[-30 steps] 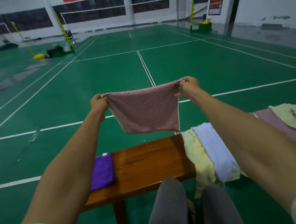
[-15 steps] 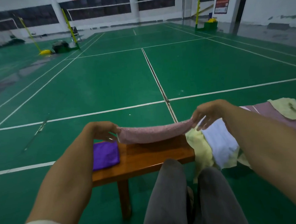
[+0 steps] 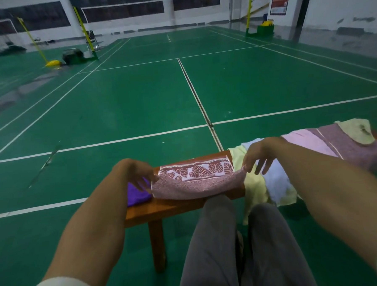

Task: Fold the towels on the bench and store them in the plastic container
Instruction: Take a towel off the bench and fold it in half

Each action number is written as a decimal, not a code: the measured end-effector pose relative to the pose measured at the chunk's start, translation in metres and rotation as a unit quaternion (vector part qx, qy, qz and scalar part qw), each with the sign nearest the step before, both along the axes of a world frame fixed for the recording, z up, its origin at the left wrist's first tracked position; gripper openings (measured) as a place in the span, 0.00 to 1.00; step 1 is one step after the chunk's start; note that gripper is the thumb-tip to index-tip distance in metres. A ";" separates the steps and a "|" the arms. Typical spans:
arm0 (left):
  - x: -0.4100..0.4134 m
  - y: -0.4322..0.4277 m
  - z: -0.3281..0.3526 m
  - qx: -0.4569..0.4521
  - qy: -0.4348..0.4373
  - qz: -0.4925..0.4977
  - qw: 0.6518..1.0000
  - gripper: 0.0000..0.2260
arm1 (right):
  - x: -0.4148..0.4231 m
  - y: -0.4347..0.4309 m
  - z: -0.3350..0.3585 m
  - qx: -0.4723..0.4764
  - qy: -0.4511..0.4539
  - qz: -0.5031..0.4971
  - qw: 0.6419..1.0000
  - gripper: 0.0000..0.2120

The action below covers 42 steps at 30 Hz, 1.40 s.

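Nearest us, our grey-trousered knees meet the counter's front edge. Our left hand pinches the pink towel's left corner, our right hand its right corner, other fingers spread. The towel lies across the counter, its leaf-patterned border toward the far edge. A folded purple towel sits at its left; unfolded towels pile rightward. Beyond, the green court floor.

Pink towel lowered from air onto bench.
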<state>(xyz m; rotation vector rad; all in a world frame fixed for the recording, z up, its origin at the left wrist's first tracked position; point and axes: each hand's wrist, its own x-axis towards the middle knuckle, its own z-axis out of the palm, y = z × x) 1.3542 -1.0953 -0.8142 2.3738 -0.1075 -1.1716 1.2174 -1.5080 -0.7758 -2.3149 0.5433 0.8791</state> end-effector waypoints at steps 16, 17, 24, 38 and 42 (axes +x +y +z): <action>0.057 -0.032 -0.058 0.025 -0.335 0.126 0.933 0.10 | 0.074 -0.007 -0.069 -0.142 -0.223 -0.076 0.961 0.06; 0.060 -0.036 -0.061 0.029 -0.342 0.127 0.931 0.09 | 0.079 -0.008 -0.077 -0.154 -0.221 -0.084 0.959 0.06; 0.078 -0.056 -0.083 0.096 -0.332 0.131 0.929 0.08 | 0.112 -0.006 -0.109 -0.200 -0.222 -0.113 0.948 0.04; 0.100 -0.060 -0.137 0.062 -0.123 0.196 0.971 0.32 | 0.151 0.119 -0.151 -0.101 -0.260 0.043 0.959 0.08; 0.097 -0.065 -0.138 -0.007 -0.045 0.219 0.975 0.29 | 0.146 0.197 -0.152 0.020 -0.265 0.103 0.959 0.06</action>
